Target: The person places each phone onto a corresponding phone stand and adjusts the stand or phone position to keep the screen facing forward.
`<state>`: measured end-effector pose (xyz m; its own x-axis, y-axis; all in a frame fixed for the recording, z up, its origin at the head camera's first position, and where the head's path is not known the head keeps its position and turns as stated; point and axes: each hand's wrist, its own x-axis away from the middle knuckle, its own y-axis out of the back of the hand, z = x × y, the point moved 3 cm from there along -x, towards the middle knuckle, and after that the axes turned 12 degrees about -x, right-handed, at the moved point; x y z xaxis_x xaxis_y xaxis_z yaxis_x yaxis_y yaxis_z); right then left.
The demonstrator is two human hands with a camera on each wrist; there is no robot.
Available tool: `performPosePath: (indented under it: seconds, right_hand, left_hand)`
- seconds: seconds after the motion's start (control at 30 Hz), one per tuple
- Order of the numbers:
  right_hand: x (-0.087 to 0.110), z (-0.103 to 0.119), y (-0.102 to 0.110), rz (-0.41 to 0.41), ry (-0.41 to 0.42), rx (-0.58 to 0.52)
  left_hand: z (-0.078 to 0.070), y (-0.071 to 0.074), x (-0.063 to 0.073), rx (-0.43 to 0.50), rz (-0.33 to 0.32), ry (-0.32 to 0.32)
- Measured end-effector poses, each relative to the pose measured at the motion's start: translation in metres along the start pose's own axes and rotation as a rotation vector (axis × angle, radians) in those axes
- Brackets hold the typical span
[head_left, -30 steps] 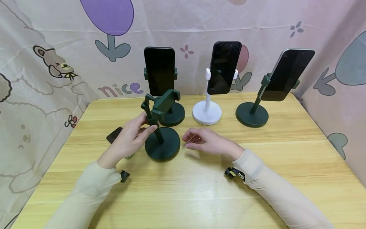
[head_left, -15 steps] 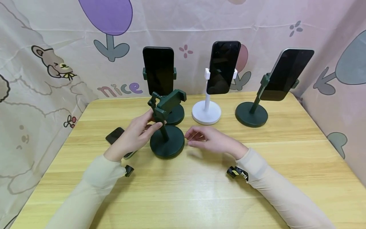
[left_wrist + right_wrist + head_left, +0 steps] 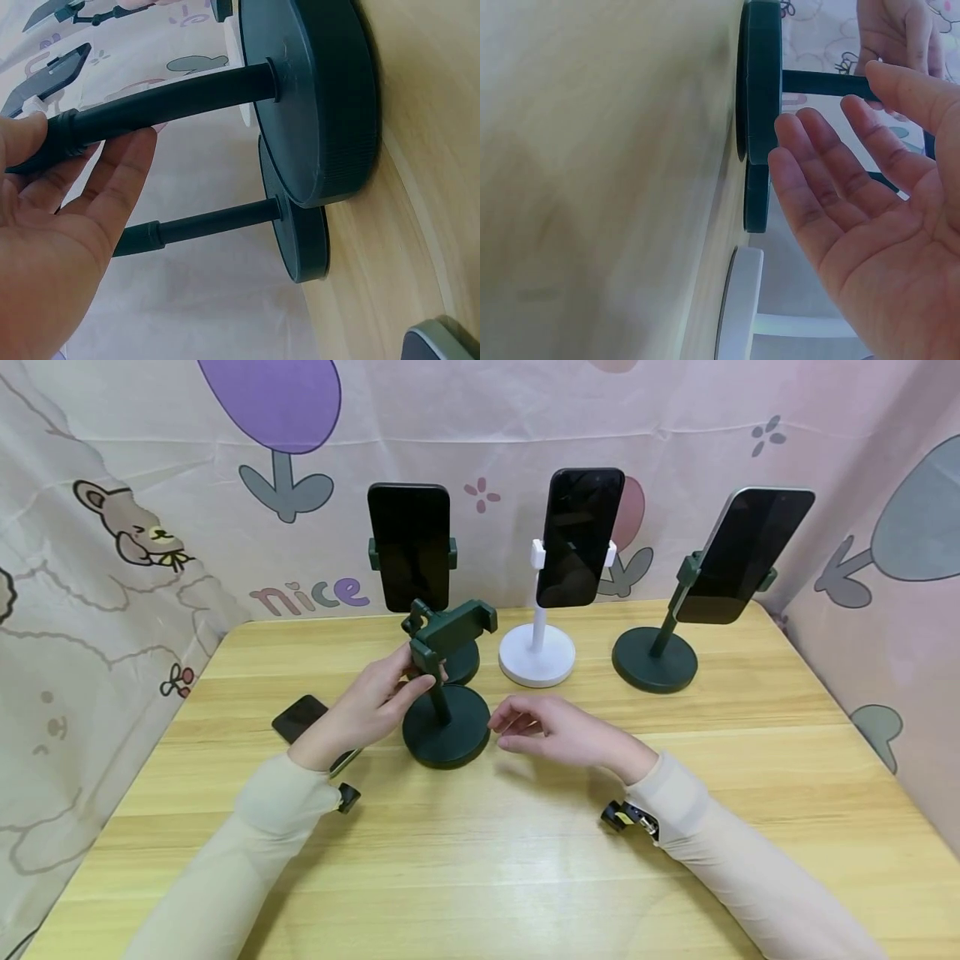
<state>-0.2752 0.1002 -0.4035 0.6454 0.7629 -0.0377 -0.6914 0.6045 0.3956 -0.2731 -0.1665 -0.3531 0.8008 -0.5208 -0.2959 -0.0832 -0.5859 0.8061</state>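
My left hand (image 3: 367, 703) grips the upper stem of a dark green phone stand (image 3: 447, 731), thumb on the near side. In the left wrist view the stem (image 3: 176, 97) runs from the fingers to a thick round base (image 3: 345, 105). The stand's clamp (image 3: 453, 633) holds no phone. My right hand (image 3: 562, 735) is beside the base's right rim, its fingers loosely bent around nothing. In the right wrist view its fingertips (image 3: 776, 161) lie right by the rim; I cannot tell whether they touch.
Behind stand a green stand with a black phone (image 3: 410, 547), a white stand (image 3: 537, 656) with a phone (image 3: 581, 535), and another green stand (image 3: 655, 660) with a tilted phone (image 3: 742, 556). A phone (image 3: 298, 718) lies left on the wooden table (image 3: 480, 877), another partly under the left wrist.
My left hand has moved the empty stand to the right and slightly back, close to the right hand's fingers. The right hand has shifted slightly right.
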Motion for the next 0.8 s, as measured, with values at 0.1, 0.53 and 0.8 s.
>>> performPosePath:
  seconds: [0.1,0.53,0.8]
  right_hand:
    - [0.002,-0.001,0.0,0.007,0.001,0.003]
    - [0.002,-0.002,-0.004,0.037,0.005,-0.01]
    - [0.004,-0.002,-0.006,0.046,-0.003,0.001]
  left_hand:
    - [0.0,-0.002,-0.002,0.005,0.008,-0.001]
    - [-0.004,-0.007,-0.012,0.032,0.035,-0.05]
    - [-0.006,-0.012,-0.019,0.049,0.057,-0.046]
